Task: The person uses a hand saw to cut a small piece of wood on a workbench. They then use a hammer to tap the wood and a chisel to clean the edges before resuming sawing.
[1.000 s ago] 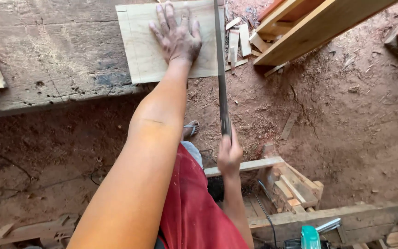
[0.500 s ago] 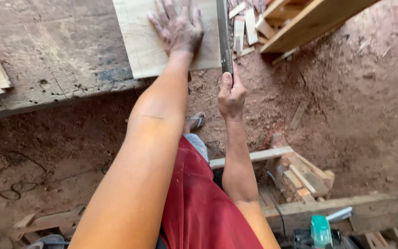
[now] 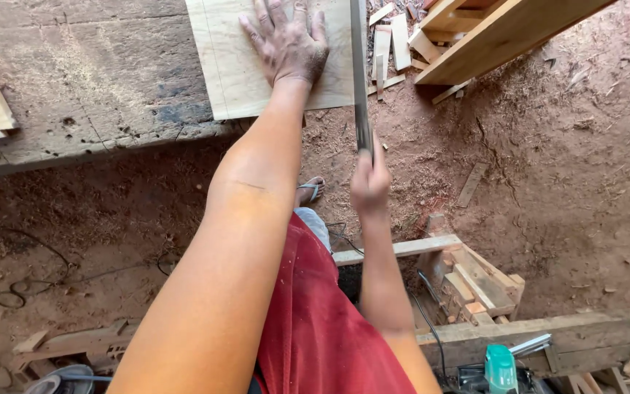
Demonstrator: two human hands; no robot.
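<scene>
A pale, flat rectangular wooden board (image 3: 235, 66) is laid on the worn grey tabletop (image 3: 82, 80), with its near edge close to the tabletop's edge and its right edge hanging out past it. It's pinned down by the left hand (image 3: 286, 44), which is spread flat, fingers fanned out, palm pressed on the board's right half.

A long, narrow dark metal hand saw blade (image 3: 360, 80) is run along the board's right edge, pretty much straight away from the body. Its handle end is wrapped in the right hand (image 3: 370, 179), closed tight in a fist just off the tabletop, over the dirt floor (image 3: 548, 182).

Beyond the saw, short light wood offcuts (image 3: 391, 40) are scattered on the ground, and thick pale timber beams (image 3: 497, 33) are stacked at an angle. Dark red shorts (image 3: 315, 328) are seen below, with a sandalled foot (image 3: 311, 190) on the dirt. A rough wooden frame of stacked scraps (image 3: 468, 284) is sat lower right, next to a green-capped power tool (image 3: 501, 368). Dark cables (image 3: 9, 288) are strewn on the left.
</scene>
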